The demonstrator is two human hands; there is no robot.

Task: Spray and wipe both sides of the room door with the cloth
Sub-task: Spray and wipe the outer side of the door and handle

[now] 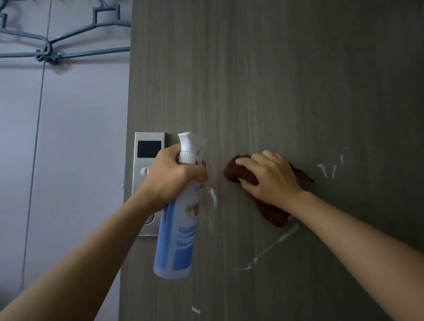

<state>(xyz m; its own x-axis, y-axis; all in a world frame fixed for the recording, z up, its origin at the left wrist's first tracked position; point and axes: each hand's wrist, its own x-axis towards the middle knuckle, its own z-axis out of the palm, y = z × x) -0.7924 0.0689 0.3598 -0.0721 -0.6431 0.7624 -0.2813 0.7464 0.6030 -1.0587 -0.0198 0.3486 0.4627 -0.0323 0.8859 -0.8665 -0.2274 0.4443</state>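
A grey wood-grain door point(281, 78) fills the right of the view. My left hand point(172, 178) grips the neck of a white and blue spray bottle point(177, 238), held upright close to the door beside the lock. My right hand point(270, 178) presses a brown cloth point(271, 214) flat against the door at mid height, fingers spread over it. White foam streaks point(273, 246) run across the door below and to the right of the cloth.
A silver electronic lock plate point(147, 155) sits on the door's left edge, partly hidden by my left hand. Blue-grey hangers point(51, 46) hang from a rail against the pale wall point(74, 155) at upper left.
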